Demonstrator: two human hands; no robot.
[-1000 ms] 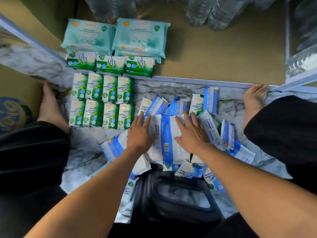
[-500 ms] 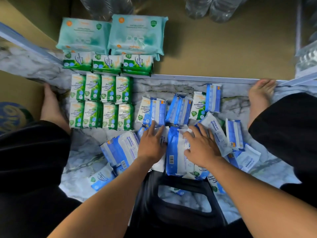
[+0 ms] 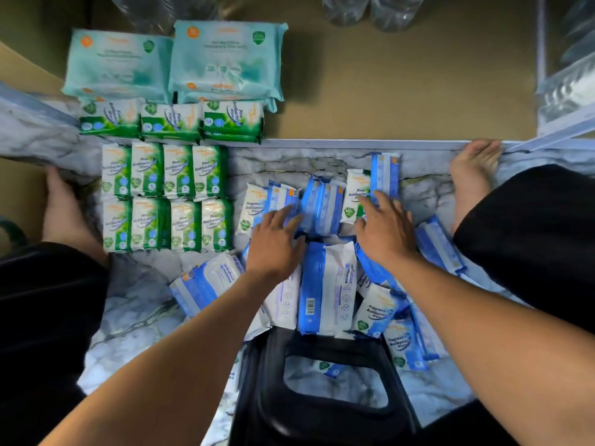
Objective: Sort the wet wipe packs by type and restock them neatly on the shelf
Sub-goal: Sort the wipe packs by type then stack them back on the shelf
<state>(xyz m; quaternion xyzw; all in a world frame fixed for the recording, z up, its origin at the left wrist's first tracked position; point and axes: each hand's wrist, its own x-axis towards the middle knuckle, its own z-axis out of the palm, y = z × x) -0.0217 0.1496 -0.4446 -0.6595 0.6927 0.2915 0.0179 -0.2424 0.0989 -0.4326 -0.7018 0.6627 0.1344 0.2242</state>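
1. Sorting is judged to be about half done, while shelving has barely begun. The green and teal types are already grouped, and the blue type is not.
2. Two large teal packs (image 3: 225,59) are seen side by side on the shelf (image 3: 386,91), with more edges showing beneath the right one.
3. A row of three pine packs (image 3: 170,120) is laid along the shelf's front edge. These look stacked, so the true number cannot be told.
4. Eight green pine packs (image 3: 178,170) are lined up on the floor (image 3: 135,300) in two neat rows of four, waiting to be shelved.
5. The blue packs (image 3: 328,284) are heaped loosely on the floor to the right of the green rows. Well over ten are counted, large and small mixed, but the overlap prevents an exact count.
6. One stray pine pack (image 3: 352,196) is spotted among the blue ones.
7. The left hand (image 3: 277,246) is laid flat on the blue heap with nothing grasped.
8. The right hand (image 3: 386,236) is spread out, its fingers (image 3: 383,201) released and resting across the stray pine pack and its blue neighbour.
9. Left to be done: the blue sizes separated, the stray moved, and everything restocked.
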